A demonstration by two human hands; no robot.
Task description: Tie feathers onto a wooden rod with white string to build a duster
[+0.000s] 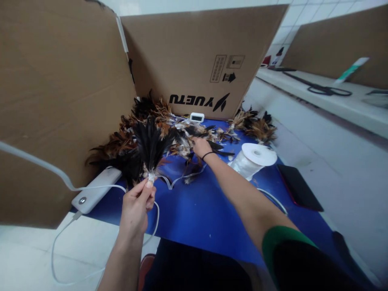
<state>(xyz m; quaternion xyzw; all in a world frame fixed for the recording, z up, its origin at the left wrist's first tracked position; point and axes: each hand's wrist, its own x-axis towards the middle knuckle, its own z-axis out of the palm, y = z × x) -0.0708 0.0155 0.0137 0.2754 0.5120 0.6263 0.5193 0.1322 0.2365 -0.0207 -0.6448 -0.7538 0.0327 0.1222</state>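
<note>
My left hand (138,202) pinches the ribbon-wrapped base of a feather bundle (153,147), black feathers fanning upward above brown fluff at the base. From that base a thin white ribbon (170,186) trails over the blue table toward the right. Farther off, my right hand (201,146), a dark band at its wrist, reaches into a pile of loose feathers (184,139) in brown, white and black. Its fingertips are hidden among the feathers, so their grip does not show. A white spool of ribbon (257,155) stands right of my right forearm.
Cardboard panels (194,52) stand left and behind. Brown feather bundles (118,141) lie left, others (254,123) at back right. A power bank (97,190) with a white cable sits left, a dark phone (300,188) right. Scissors (327,89) rest on a ledge; a small white display (197,117) stands behind.
</note>
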